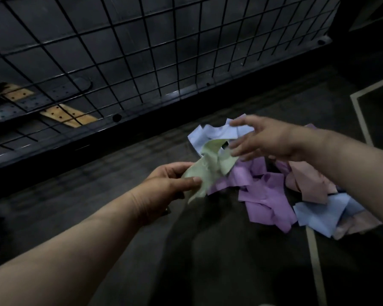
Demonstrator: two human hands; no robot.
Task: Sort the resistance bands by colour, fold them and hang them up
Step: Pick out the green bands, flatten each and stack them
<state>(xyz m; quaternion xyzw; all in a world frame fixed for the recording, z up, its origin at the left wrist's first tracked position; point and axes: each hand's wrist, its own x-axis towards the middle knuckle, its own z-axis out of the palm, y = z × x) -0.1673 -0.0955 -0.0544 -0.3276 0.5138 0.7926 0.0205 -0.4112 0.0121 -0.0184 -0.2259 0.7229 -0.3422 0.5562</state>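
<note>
My left hand [164,184]: fingers pinching 1 green band [210,166], at the heap's left edge. My right hand [263,140]: fingers spread over the heap, blurred. On the dark surface [208,250]: 2 blue patches [318,215], purple [265,195] and pink [307,182]; exact band count unclear.

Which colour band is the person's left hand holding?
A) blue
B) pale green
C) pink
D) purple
B: the left hand pinches one end of the pale green band, lifting it away from the other colours.
</note>
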